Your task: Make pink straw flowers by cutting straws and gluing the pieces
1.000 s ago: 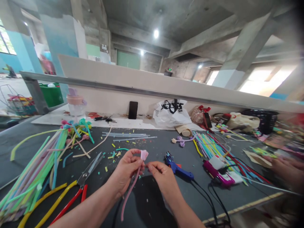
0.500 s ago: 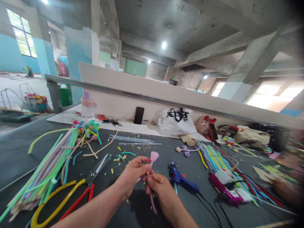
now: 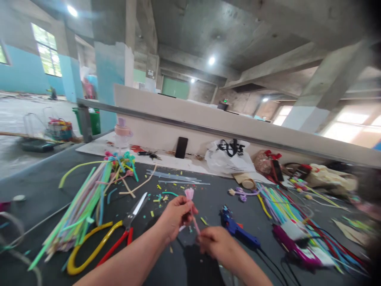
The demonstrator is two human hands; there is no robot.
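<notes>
Landmark: one pair of scissors (image 3: 128, 218), with one yellow and one red handle, lying on the dark bench (image 3: 214, 198), blades pointing away from the person.

Item, in hand: one pink stem (image 3: 189, 194) with a flared, tufted head, held above the bench to the right of the scissors, head up, shaft slanting down to the right.

Left hand (image 3: 175, 216): right of the scissors; fingers closed on the pink stem just below its head. Left forearm passes over the red handle's near end.

Right hand (image 3: 218, 244): farther right of the scissors; fingers pinched on the stem's lower end, slightly blurred.

Left of the scissors: one bundle of long pastel stems (image 3: 80, 206), with multicoloured knotted pieces (image 3: 122, 159) at its far end.

Just right of the scissors' blades: small yellow and green scraps (image 3: 152, 213), scattered.

Beyond the scissors: several clear sticks (image 3: 175, 176); farther back, one bunch of keys (image 3: 150, 155), one bottle (image 3: 122, 133) with a pink top, and one black phone (image 3: 181, 147), propped upright.

Well right of the scissors, past the hands: one blue glue gun (image 3: 238, 230), corded; one magenta tool (image 3: 293, 248); a second bundle of coloured stems (image 3: 276, 202); behind these, one white printed bag (image 3: 228, 157).
</notes>
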